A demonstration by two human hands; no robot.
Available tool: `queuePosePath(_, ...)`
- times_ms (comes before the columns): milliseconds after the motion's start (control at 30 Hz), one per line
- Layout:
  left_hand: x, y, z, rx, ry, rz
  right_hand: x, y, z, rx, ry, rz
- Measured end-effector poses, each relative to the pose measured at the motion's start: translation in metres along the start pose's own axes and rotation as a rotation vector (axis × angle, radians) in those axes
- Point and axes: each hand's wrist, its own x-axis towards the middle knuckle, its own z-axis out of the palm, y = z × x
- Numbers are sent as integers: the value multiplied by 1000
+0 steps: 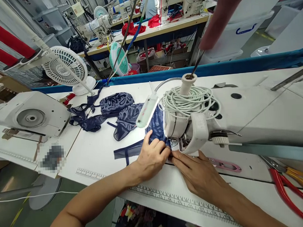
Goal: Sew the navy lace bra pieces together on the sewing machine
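Navy mesh-and-lace fabric (155,126), which looks like part of a bra, runs under the head of a white sewing machine (177,125). My left hand (153,157) is closed on this fabric just left of the presser foot, its index finger raised. My right hand (198,171) lies in front of the machine, fingers close together, fingertips pinching the fabric's edge beside the left fingertips. Patterned navy cups (117,103) spread leftward on the table, with a sheer navy band (128,151) near my left wrist. The fingers and machine head partly hide the stitching spot.
A small lamp (147,110) hangs beside the machine head, below coiled pale tubing (191,101). Red-handled scissors (282,188) lie at right, near a pink tool (225,164). A ruler strip (180,201) follows the front edge. At left are a white fan (65,65) and another machine (31,113).
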Motion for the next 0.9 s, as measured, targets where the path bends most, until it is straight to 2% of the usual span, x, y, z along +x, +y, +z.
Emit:
queuePosePath(133, -4, 5, -2, -122, 47, -86, 0, -2, -1, 7, 7, -13)
queuePosePath(300, -11, 1, -2, -110, 36, 13, -3, -3, -3, 46, 51, -15)
queuePosePath(533, -8, -2, 0, -72, 71, 48, -1, -2, 0, 60, 37, 24)
queuePosePath(700, -4, -1, 0, -112, 19, -51, 2, -2, -2, 47, -7, 45)
queuePosePath(800, -3, 0, -3, -168, 36, -121, 2, -2, -2, 46, 3, 32)
queuePosePath(900, -4, 0, -4, -160, 51, -112, 0, -3, 0, 37, 19, 20)
